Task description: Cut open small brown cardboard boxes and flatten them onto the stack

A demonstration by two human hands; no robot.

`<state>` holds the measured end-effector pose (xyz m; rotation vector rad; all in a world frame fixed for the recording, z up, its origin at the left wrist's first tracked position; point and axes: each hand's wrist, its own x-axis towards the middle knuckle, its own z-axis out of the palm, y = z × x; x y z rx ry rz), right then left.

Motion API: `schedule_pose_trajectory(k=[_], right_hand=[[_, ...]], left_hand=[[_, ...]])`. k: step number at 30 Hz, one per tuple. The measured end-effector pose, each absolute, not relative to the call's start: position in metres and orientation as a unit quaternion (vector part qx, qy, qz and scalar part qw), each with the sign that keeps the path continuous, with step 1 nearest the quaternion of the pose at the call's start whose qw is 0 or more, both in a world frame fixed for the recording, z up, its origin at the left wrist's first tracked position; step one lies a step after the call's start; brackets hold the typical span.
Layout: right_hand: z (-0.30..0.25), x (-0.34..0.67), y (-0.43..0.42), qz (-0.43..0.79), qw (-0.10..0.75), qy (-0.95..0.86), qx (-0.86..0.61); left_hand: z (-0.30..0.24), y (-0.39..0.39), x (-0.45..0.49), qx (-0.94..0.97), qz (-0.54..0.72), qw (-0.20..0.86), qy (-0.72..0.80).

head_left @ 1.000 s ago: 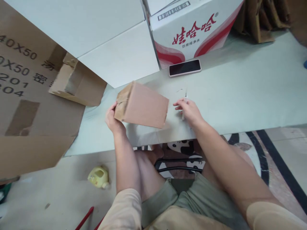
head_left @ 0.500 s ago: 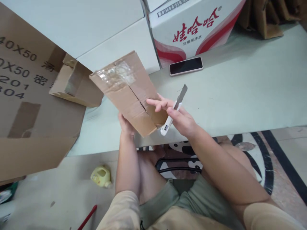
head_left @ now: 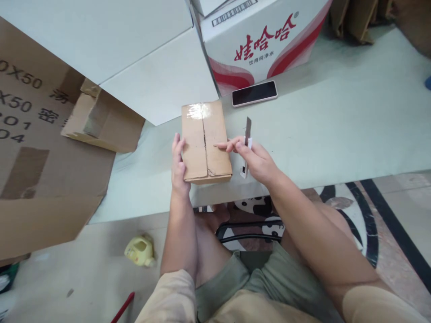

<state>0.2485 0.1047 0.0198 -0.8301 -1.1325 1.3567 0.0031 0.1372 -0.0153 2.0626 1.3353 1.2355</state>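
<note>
A small brown cardboard box [head_left: 205,141] lies flat on the pale green table [head_left: 336,130], its taped seam facing up and running away from me. My left hand [head_left: 178,163] grips the box's left side, thumb on top. My right hand [head_left: 252,159] is closed on a white utility knife [head_left: 247,146] with the blade out and pointing away. Its index finger stretches left and touches the box's right edge.
A black phone [head_left: 254,93] in a pink case lies beyond the box. A white and red printed carton [head_left: 259,40] and plain white boxes [head_left: 161,76] stand behind. Flattened brown cardboard [head_left: 50,148] lies at the left. A yellow jug [head_left: 139,251] sits on the floor.
My left hand lifted and turned the box, then set it flat with the seam up. My right hand picked the knife up off the table and brought it beside the box.
</note>
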Motion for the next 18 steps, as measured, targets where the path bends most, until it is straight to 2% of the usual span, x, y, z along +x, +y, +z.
schedule_pose_trajectory(k=[4, 10, 18], right_hand=[[0.019, 0.247, 0.107, 0.6, 0.554, -0.455, -0.356], [0.015, 0.26, 0.114, 0.571, 0.635, -0.309, -0.419], [0.047, 0.264, 0.105, 0.491, 0.726, -0.326, -0.355]], left_hand=[[0.002, 0.125, 0.01, 0.756, 0.439, 0.2, 0.442], [0.017, 0.109, 0.021, 0.805, 0.418, 0.134, 0.399], [0.029, 0.093, 0.048, 0.849, 0.383, 0.112, 0.347]])
